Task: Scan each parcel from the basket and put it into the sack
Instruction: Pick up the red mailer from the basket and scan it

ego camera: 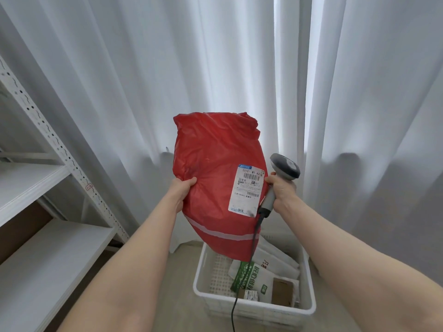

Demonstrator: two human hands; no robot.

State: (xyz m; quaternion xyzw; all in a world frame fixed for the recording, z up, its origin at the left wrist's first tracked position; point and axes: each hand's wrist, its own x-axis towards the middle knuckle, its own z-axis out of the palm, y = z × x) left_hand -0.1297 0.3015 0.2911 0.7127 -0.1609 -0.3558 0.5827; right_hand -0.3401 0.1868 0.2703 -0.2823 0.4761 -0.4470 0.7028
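Poly mailer [211, 168]: held up in front of the curtain [119, 80], above the basket's far edge; gripped at its left edge by the left hand [182, 188].
Shipping label [247, 190]: stuck on the mailer's near face, towards its lower right.
Barcode scanner [284, 167]: gripped by the right hand [281, 188], just right of the mailer, head uppermost.
Cable [251, 245]: hung from the scanner's handle, passed before the mailer's lower right corner and over the basket's near edge.
Basket [198, 269]: set on the floor [177, 267], below the mailer.
Paper mailers [259, 276]: piled in the basket's right half.
Small carton [282, 289]: placed at the basket's near right corner.
Shelving unit [48, 178]: stood left of the basket.
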